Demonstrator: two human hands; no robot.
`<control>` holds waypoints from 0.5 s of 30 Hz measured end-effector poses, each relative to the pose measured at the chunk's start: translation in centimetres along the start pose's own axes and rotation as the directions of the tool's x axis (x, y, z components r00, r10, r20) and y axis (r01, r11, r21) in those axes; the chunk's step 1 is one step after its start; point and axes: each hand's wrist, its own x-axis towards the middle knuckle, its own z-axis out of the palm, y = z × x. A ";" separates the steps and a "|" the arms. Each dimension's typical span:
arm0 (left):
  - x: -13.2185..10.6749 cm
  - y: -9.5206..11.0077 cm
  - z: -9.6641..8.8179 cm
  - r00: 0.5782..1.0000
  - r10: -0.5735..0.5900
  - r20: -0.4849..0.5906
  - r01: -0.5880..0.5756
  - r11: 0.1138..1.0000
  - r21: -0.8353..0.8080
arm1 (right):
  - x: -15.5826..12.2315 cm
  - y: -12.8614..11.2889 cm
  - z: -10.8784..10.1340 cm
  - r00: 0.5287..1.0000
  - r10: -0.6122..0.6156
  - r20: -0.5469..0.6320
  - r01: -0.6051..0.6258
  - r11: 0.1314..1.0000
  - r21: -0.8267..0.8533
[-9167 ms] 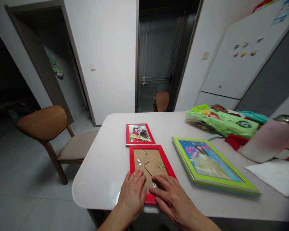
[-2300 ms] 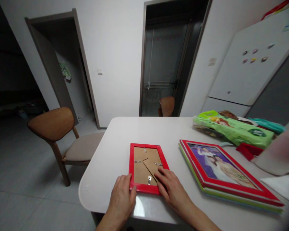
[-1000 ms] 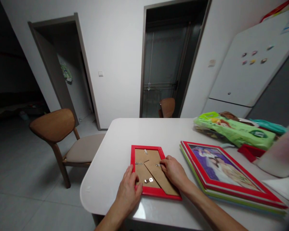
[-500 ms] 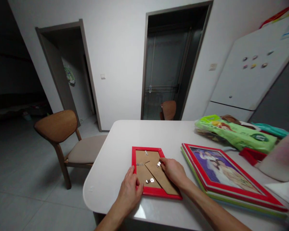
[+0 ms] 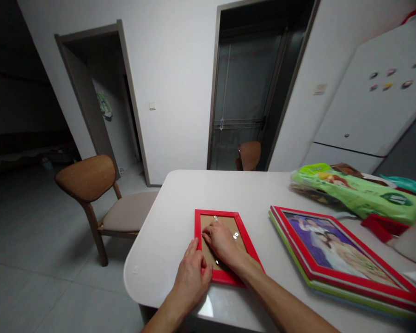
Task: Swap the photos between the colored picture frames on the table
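A red picture frame (image 5: 248, 237) lies face down on the white table, its brown backboard (image 5: 228, 225) showing. My left hand (image 5: 193, 273) grips the frame's lower left edge, fingers along the rim and thumb bent in. Over the backboard reaches my right hand (image 5: 222, 241), its fingers pinched together at the left inner edge. The fingertips hide the metal clip on that side, so what they hold cannot be made out. Other clips show: a top clip (image 5: 215, 218) and a right-hand metal piece (image 5: 235, 235). My right hand and forearm cover much of the board's lower part.
To the right lies a stack of frames, topped by a red-framed photo (image 5: 336, 245). Behind it are a green plastic package (image 5: 357, 187) and a red item (image 5: 383, 227). A wooden chair (image 5: 90, 180) stands left of the table (image 5: 152, 249).
My right hand has moved from the right side of the backboard across to its left edge. My left hand stays on the frame. The view has shifted slightly.
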 end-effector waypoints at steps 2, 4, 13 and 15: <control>0.0 -0.1 0.0 1.000 -0.001 0.001 0.001 1.000 0.001 | 0.3 0.3 0.3 1.000 0.023 -0.005 -0.023 1.000 -0.012; 0.0 -0.1 0.1 1.000 -0.002 0.001 0.002 1.000 -0.004 | 0.5 1.0 0.4 0.999 0.044 -0.009 -0.044 0.999 -0.021; 0.1 0.1 0.0 1.000 -0.010 0.009 0.011 0.998 -0.066 | 1.8 4.7 0.5 0.963 0.265 -0.052 -0.269 0.959 -0.090; 0.1 0.2 -0.1 1.000 -0.011 0.014 0.011 0.998 -0.066 | 2.1 4.8 0.7 0.958 0.284 -0.047 -0.287 0.954 -0.090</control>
